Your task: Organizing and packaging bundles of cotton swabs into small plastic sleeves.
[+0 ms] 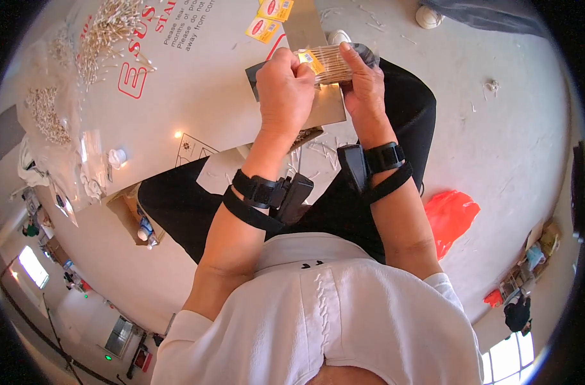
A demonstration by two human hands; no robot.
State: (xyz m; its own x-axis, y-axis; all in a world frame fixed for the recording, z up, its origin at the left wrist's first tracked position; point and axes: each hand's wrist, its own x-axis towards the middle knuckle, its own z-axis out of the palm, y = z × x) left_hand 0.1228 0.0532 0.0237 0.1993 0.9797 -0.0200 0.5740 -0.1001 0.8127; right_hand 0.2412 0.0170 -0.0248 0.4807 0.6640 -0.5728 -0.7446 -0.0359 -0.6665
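"What's in front of me?"

"Your bench (202, 102) fills the upper left, with a swab heap (109, 29) toward its far left corner."

"And my hands?"

"Your right hand (365, 83) grips the pack's right end, thumb on top, fingers mostly hidden underneath. Your left hand (284, 90) is curled, thumb and forefinger pinching at the left end; whether film or label sits between them, I can't tell."

"How does the pack lie?"

"The swab pack (335, 63) is between your hands, over the bench's right edge, long axis running left to right. It's rightward of your left hand and leftward of your right. Neither is nearer; both touch it."

"Anything smaller?"

"Yellow cards (263, 29) on the bench, just beyond your left hand, and a yellow label (313, 62) at the pack's left end."
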